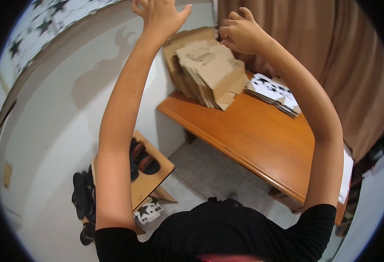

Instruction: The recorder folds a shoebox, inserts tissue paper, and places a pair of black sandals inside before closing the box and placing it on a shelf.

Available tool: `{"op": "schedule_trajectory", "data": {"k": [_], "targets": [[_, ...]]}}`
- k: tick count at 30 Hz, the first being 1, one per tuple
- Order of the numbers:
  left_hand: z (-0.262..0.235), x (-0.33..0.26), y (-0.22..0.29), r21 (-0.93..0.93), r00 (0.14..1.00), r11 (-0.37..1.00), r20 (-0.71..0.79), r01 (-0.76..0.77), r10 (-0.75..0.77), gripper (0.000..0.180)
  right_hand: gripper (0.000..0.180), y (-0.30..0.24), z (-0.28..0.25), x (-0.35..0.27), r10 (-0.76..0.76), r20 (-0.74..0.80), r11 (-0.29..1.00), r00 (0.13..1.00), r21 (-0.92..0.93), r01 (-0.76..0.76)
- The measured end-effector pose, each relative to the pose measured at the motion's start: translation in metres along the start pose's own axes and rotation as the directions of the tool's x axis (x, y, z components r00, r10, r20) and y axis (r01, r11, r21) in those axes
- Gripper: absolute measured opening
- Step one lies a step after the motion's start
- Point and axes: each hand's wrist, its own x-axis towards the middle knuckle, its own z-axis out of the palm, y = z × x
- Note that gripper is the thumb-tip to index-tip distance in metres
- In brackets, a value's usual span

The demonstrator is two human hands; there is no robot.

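Note:
My left hand (160,19) is raised at the top edge, with its thumb spread and some fingertips cut off by the frame; it holds nothing that I can see. Level with it on the right is my right hand (243,34), its fingers loosely bent and apart, also with nothing visible in it. Below and between both hands, a stack of flattened brown cardboard boxes (216,65) leans against the wall on the wooden table (244,126). White star-printed flat cardboard (274,89) lies beside that stack, partly behind my right forearm.
Brown curtains (331,48) hang behind the table. At the lower left, a small wooden rack (154,181) bears sandals (148,163), and dark shoes (83,194) are next to it. A star-printed box (149,212) sits low under the rack. White paper (346,174) lies at the table's right end.

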Motion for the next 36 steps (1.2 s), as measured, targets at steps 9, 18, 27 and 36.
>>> {"op": "schedule_trajectory", "data": {"k": [9, 18, 27, 36], "targets": [[0.168, -0.062, 0.133, -0.468, 0.955, 0.835, 0.206, 0.289, -0.215, 0.028, 0.028, 0.088, 0.062, -0.182, 0.282, 0.688, 0.874, 0.668, 0.102, -0.474], [0.344, -0.219, 0.252, -0.129, 0.199, 0.825, 0.98, 0.55, 0.02, 0.072, 0.043, 0.106, 0.2, -0.347, 0.232, 0.929, 0.444, 0.287, 0.161, -0.882], [0.457, -0.309, 0.312, -0.14, -0.157, 0.885, 0.96, 0.444, 0.231, 0.092, 0.037, 0.046, 0.289, -0.421, 0.198, 0.943, -0.11, 0.267, 0.292, -0.95], [0.536, -0.355, 0.313, -0.261, 0.236, 0.936, 0.95, 0.238, 0.205, 0.071, 0.031, -0.013, 0.328, -0.452, 0.411, 0.906, -0.541, 0.106, 0.335, -0.771]]}}
